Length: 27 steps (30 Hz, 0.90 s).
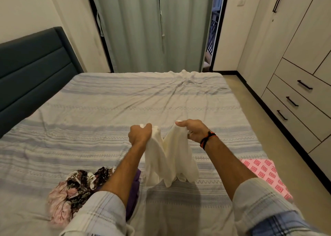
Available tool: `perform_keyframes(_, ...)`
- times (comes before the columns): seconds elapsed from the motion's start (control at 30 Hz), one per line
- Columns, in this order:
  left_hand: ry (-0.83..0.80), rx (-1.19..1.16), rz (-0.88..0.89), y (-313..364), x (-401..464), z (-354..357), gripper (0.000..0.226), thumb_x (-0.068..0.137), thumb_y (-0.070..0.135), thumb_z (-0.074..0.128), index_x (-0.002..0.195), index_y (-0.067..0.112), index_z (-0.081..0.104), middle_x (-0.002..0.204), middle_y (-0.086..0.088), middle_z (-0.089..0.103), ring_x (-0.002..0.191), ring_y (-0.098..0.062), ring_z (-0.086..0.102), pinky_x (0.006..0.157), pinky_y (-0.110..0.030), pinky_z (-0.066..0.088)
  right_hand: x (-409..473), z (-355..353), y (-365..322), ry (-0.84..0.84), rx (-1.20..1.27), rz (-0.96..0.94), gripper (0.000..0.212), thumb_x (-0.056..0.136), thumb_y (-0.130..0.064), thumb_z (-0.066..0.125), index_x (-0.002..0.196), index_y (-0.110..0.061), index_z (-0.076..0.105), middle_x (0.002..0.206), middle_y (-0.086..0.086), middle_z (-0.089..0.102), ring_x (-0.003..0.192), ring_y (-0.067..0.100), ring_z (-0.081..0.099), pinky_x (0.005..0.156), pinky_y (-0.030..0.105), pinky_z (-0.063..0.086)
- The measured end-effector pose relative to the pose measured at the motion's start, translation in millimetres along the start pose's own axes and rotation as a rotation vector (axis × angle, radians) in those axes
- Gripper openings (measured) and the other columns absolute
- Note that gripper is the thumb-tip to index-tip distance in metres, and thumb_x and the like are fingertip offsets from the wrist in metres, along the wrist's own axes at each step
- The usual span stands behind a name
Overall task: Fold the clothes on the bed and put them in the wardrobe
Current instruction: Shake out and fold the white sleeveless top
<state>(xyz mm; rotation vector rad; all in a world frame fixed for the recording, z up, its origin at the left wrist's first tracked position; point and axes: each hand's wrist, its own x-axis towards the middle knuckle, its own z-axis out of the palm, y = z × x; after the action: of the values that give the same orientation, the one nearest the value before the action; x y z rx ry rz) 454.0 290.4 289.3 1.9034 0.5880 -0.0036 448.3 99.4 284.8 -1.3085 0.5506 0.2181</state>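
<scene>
A wide bed (107, 110) with a striped sheet fills the room; a closed wardrobe (295, 65) with drawers stands along its right side. On the near sheet lie a pile of crumpled clothes (75, 191) and a pink patterned cloth (265, 174). Above the bed, the left hand (139, 134) and right hand (194, 131) each clutch the top edge of a cream garment (170, 162), which hangs down between them.
</scene>
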Motion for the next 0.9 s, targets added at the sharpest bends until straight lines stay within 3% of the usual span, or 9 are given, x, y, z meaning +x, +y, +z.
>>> perform_keyframes(0.07, 0.036, 0.064, 0.079, 3, 5, -8, 0.030, 0.086, 0.032, 0.066, 0.095, 0.004, 0.062, 0.094, -0.012, 0.063, 0.085, -0.029, 0.058, 0.070, -0.034, 0.047, -1, -4, -2, 0.059, 0.076, -0.069, 0.032, 0.079, -0.005, 0.079, 0.108, 0.004, 0.070, 0.110, 0.018, 0.070, 0.094, 0.030, 0.068, 0.072, 0.039, 0.057)
perform_keyframes(0.2, -0.121, -0.220, 0.084, 3, 25, -37, 0.035, 0.089, 0.042, 0.069, 0.084, 0.008, 0.062, 0.085, -0.005, 0.064, 0.079, -0.025, 0.061, 0.070, -0.034, 0.052, -3, -28, -6, 0.068, 0.178, -0.221, 0.030, 0.082, -0.010, 0.078, 0.109, 0.002, 0.071, 0.103, 0.015, 0.072, 0.085, 0.025, 0.069, 0.066, 0.033, 0.058)
perform_keyframes(0.3, -0.234, -0.170, 0.167, 0, 30, -57, 0.034, 0.090, 0.045, 0.065, 0.080, 0.013, 0.066, 0.077, -0.006, 0.068, 0.072, -0.023, 0.064, 0.057, -0.028, 0.050, -11, -43, -16, -0.053, -0.010, -0.224, 0.029, 0.085, -0.011, 0.074, 0.110, 0.004, 0.070, 0.101, 0.014, 0.073, 0.084, 0.022, 0.069, 0.063, 0.028, 0.059)
perform_keyframes(0.37, -0.384, -0.125, 0.159, 1, 34, -68, 0.042, 0.088, 0.048, 0.065, 0.088, 0.007, 0.070, 0.076, -0.008, 0.072, 0.073, -0.026, 0.067, 0.059, -0.031, 0.052, -23, -48, -26, -0.228, -0.287, -0.175, 0.015, 0.088, -0.011, 0.070, 0.097, 0.000, 0.072, 0.084, 0.006, 0.073, 0.072, 0.015, 0.069, 0.057, 0.024, 0.055)
perform_keyframes(0.43, -0.489, -0.243, 0.053, 1, 38, -75, 0.057, 0.081, 0.053, 0.066, 0.103, 0.001, 0.068, 0.076, -0.009, 0.073, 0.070, -0.025, 0.068, 0.063, -0.034, 0.054, -26, -57, -34, -0.365, -0.265, -0.176, 0.010, 0.088, -0.014, 0.064, 0.087, -0.006, 0.072, 0.076, 0.003, 0.071, 0.064, 0.012, 0.067, 0.055, 0.023, 0.054)
perform_keyframes(0.53, -0.128, -0.523, -0.183, -7, 54, -79, 0.053, 0.093, 0.040, 0.064, 0.125, -0.001, 0.055, 0.107, -0.014, 0.066, 0.087, -0.027, 0.067, 0.076, -0.038, 0.054, -9, -69, -31, -0.038, 0.086, -0.224, 0.024, 0.090, -0.014, 0.067, 0.110, 0.000, 0.068, 0.105, 0.015, 0.071, 0.082, 0.022, 0.069, 0.068, 0.031, 0.058)
perform_keyframes(0.63, 0.179, -0.331, -0.332, -29, 68, -84, 0.050, 0.098, 0.020, 0.053, 0.141, -0.001, 0.041, 0.145, -0.018, 0.046, 0.128, -0.032, 0.050, 0.102, -0.039, 0.045, 14, -81, -8, 0.543, -0.028, -0.086, 0.044, 0.082, -0.010, 0.073, 0.121, 0.007, 0.060, 0.120, 0.018, 0.065, 0.098, 0.032, 0.064, 0.080, 0.037, 0.053)
perform_keyframes(0.77, 0.203, -0.039, -0.360, -54, 66, -76, 0.058, 0.096, 0.025, 0.061, 0.138, -0.009, 0.040, 0.141, -0.028, 0.047, 0.123, -0.042, 0.052, 0.101, -0.046, 0.047, 16, -78, 14, 0.619, -0.194, -0.031, 0.047, 0.081, -0.014, 0.074, 0.120, 0.008, 0.059, 0.119, 0.020, 0.063, 0.105, 0.037, 0.062, 0.087, 0.041, 0.054)
perform_keyframes(0.9, 0.133, 0.027, -0.225, -66, 58, -63, 0.059, 0.091, 0.030, 0.068, 0.132, -0.008, 0.048, 0.131, -0.027, 0.055, 0.114, -0.043, 0.058, 0.092, -0.048, 0.053, 20, -70, 25, 0.464, -0.180, -0.006, 0.039, 0.075, -0.009, 0.081, 0.106, 0.007, 0.066, 0.116, 0.020, 0.065, 0.101, 0.037, 0.064, 0.087, 0.045, 0.055)
